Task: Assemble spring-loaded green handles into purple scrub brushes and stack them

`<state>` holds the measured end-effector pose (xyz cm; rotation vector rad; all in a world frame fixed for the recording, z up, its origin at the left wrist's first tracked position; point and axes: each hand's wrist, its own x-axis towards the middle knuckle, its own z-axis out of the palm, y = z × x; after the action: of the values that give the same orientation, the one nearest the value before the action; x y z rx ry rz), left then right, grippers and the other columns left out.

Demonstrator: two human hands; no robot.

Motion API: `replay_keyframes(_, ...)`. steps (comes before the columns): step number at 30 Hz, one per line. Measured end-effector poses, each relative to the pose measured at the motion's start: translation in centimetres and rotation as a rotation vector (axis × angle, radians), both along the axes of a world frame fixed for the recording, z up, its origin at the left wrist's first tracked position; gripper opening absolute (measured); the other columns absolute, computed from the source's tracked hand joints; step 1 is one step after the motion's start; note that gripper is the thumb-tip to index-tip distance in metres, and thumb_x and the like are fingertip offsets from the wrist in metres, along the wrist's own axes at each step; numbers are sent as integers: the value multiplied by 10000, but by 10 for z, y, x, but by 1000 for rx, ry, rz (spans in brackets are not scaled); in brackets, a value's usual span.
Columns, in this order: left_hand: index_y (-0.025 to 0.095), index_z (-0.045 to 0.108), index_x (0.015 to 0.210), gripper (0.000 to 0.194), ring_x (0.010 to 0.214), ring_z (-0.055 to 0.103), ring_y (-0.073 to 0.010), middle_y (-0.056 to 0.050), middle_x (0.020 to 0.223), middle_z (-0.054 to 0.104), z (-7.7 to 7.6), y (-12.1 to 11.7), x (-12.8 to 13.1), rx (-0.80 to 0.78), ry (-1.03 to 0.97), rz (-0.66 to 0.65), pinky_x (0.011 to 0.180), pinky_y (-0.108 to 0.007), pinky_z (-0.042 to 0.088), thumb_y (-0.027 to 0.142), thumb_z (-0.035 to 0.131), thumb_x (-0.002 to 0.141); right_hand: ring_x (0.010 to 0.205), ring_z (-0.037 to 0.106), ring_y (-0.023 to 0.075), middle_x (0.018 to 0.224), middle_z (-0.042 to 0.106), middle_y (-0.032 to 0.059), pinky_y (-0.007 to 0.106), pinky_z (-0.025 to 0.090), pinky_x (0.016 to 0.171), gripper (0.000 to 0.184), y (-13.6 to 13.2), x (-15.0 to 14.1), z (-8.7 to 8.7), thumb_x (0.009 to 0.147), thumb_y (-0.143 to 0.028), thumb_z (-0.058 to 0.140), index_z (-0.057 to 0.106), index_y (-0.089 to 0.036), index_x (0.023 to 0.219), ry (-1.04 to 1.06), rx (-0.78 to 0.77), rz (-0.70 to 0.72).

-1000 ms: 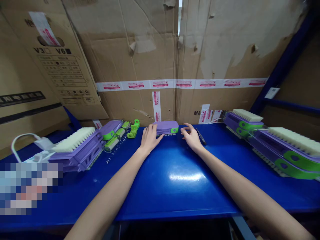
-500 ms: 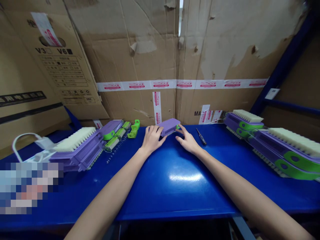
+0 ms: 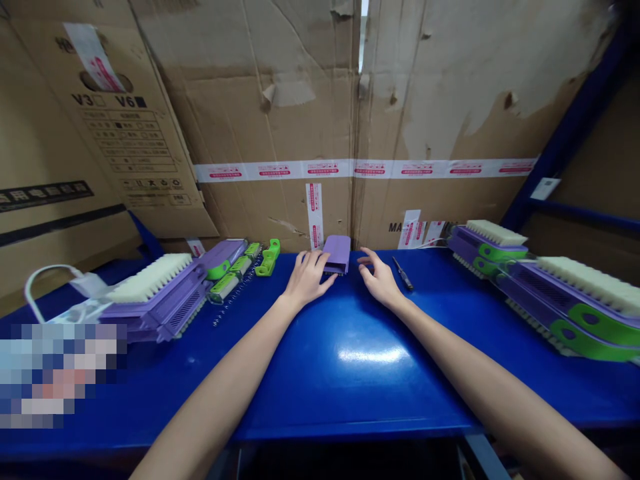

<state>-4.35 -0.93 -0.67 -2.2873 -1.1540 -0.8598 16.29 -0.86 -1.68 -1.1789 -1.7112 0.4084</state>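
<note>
A purple plastic brush housing [image 3: 338, 249] stands on the blue table against the cardboard, its dark open end facing me. Short bristles show faintly along its lower edge. My left hand [image 3: 306, 279] holds the housing at its near left corner, fingers on its side and thumb stretched out in front. To the right, my right hand [image 3: 376, 275] is held apart from it, fingers loosely curled and separated, with nothing between them. A dark screwdriver [image 3: 403, 273] lies just right of that hand.
Left are stacked purple housings with bristles [image 3: 155, 293], green-capped battery-like parts [image 3: 235, 275], a spring [image 3: 233, 297], a green bracket [image 3: 269, 259] and a white plug with cable [image 3: 90, 285]. Purple-green brush units [image 3: 565, 293] stand right. Cardboard [image 3: 280, 133] walls the back.
The purple housing has turned, so its open end now faces me instead of its slatted side. My right hand has come off it and moved slightly right. My left hand stays beside it.
</note>
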Motion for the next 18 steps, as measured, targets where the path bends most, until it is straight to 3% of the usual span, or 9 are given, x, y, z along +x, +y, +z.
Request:
replay_keyframes(6,102,510,1201,413,1108,519,-275,-153,1136,576,0,1,1,-4,12,-88,998,-437,396,333,506,858,858,584,216,876,659,56,365,471,832,458,-4,-3,4,803,-340,583,534,-184,1231,-124,185,44)
replay_keyframes(18,151,532,1229,373,1092,543,-278,-149,1180,576,1,-1,3,-22,93,-71,961,-465,403,268,444,886,828,598,217,812,666,40,357,472,809,405,2,0,0,818,-248,527,540,-202,1221,-96,160,-9)
